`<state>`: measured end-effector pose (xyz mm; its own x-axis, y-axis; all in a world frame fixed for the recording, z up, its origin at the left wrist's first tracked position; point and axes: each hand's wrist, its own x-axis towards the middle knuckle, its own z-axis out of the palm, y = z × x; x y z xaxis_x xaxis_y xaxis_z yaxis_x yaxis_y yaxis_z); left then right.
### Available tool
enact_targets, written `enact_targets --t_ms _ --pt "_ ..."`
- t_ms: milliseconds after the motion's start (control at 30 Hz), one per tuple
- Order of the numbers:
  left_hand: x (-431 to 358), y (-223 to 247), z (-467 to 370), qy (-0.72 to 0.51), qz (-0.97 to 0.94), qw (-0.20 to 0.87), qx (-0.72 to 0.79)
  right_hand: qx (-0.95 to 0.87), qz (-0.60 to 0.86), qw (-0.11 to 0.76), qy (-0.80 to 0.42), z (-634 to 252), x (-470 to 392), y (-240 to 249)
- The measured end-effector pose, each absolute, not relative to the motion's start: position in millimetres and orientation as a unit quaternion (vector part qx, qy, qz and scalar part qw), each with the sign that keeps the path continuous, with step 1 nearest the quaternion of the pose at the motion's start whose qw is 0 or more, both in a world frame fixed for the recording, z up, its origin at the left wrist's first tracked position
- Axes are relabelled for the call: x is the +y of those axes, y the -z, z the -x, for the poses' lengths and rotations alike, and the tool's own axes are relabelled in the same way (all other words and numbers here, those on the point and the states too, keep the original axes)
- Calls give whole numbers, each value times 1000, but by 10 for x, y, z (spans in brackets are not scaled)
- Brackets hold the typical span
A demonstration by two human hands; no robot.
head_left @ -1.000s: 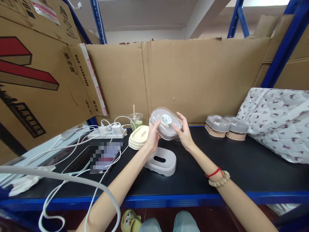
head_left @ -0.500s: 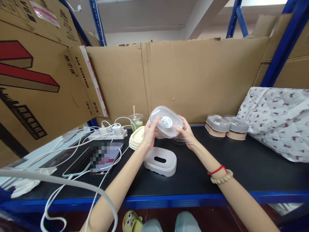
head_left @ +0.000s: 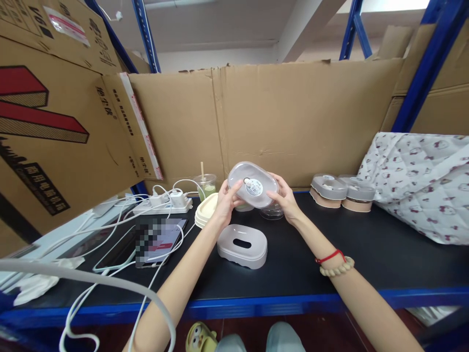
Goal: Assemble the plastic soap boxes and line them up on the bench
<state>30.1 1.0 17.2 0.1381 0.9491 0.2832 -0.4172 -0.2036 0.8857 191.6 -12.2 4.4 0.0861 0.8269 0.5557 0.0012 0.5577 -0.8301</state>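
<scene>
Between my two hands is a translucent oval lid with a round printed sticker, held tilted above the shelf. My left hand grips its left end, thumb on top by the sticker. At the right end my right hand holds it, thumb also on top. Below lies a grey oval base with a slot in its top. Behind my left hand sits a stack of cream oval pieces, partly covered. Clear plastic pieces show under the lid, mostly hidden.
Two lidded oval boxes stand at the back right beside a patterned white bag. On the left are a power strip, white cables, a phone, a tablet and a drink cup. Cardboard closes off the back.
Both hands keep hold of the lid, which has tilted slightly. The whole view has shifted a little; the grey base stays on the shelf.
</scene>
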Motion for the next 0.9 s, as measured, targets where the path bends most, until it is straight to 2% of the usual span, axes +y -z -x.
enact_targets --t_ms 200,400,633,733,800,900 --pt "1 -135 -345 -625 -484 563 242 -552 383 661 -334 -1908 -99 -10" --pt "-3 -138 -372 -592 -486 596 240 -509 389 696 -325 -1904 -76 -30" --pt "10 -104 -379 -565 -526 563 295 -301 495 772 -261 -2347 215 200" --pt "49 -79 -356 -584 -587 453 331 -265 550 755 -238 -2609 352 386" --pt "83 -60 -328 -582 -659 318 354 -235 594 735 -228 -2715 402 483" --pt "138 -7 -280 -511 -759 129 382 -212 631 714 -216 -2774 416 546"
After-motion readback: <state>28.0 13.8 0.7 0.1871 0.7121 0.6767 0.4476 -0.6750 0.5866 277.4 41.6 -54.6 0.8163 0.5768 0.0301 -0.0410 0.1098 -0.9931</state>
